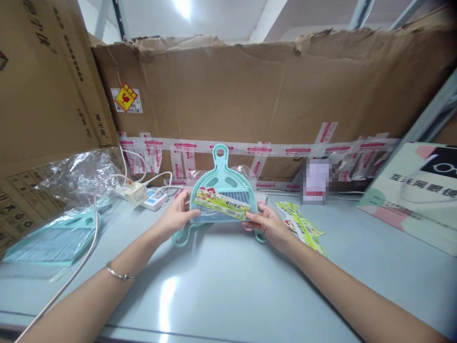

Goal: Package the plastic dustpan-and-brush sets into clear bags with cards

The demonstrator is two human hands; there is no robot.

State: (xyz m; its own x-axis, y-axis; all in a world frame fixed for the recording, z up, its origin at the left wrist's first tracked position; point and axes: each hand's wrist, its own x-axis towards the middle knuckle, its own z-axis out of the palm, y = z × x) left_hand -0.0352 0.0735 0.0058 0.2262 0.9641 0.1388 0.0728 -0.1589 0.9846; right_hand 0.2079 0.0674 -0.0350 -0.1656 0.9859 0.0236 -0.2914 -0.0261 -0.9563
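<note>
Our left fingers (192, 215) and right fingers (256, 219) pinch the dustpan (223, 178), long axis upright, its looped handle (221, 162) pointing up.

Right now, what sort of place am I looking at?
Probably a storeroom or packing area: tall cardboard stands behind the table, a metal post slants at the right, and printed strips lie near the dustpan set in the person's hands.

Lt-blue tbl (221, 290) | L: teal dustpan (53, 242) | back-L: pwr strip (154, 202) | R: grn lbls (302, 224)
</note>
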